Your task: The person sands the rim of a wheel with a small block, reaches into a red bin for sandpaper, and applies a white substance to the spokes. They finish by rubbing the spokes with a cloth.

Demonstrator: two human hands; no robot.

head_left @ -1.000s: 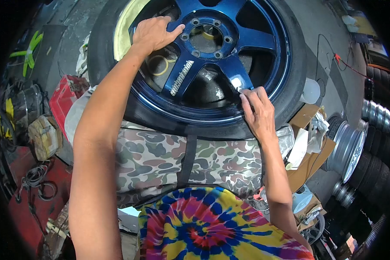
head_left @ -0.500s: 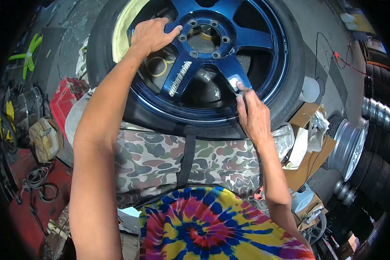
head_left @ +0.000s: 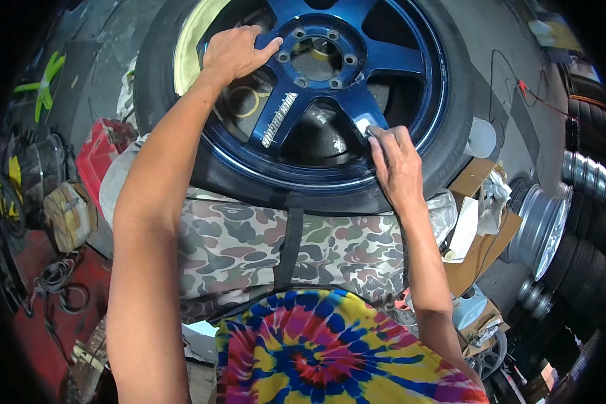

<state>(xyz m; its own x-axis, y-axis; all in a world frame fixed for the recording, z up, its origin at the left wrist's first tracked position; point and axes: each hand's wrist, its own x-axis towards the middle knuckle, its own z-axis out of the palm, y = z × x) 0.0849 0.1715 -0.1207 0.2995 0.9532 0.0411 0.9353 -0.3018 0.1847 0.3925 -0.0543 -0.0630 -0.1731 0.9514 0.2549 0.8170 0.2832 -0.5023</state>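
A blue spoked wheel with its tyre lies in front of me, white lettering on one spoke. My left hand rests over the left spoke, thumb stretched toward the hub and fingertips over the spoke's far edge. On the lower right spoke, my right hand has its fingers pinched together beside a whitish patch. Whatever lies between those fingertips is small and mostly hidden. Pale yellow masking covers part of the rim at the upper left.
A camouflage-patterned cushion or bag with a black strap lies below the tyre. Right of it are a cardboard box, a white container and a silver wheel. Stacked tyres line the far right. A red case stands left.
My right hand has shifted slightly right and its fingers have curled more, uncovering less of what they pinch. My left hand stays on its spoke.
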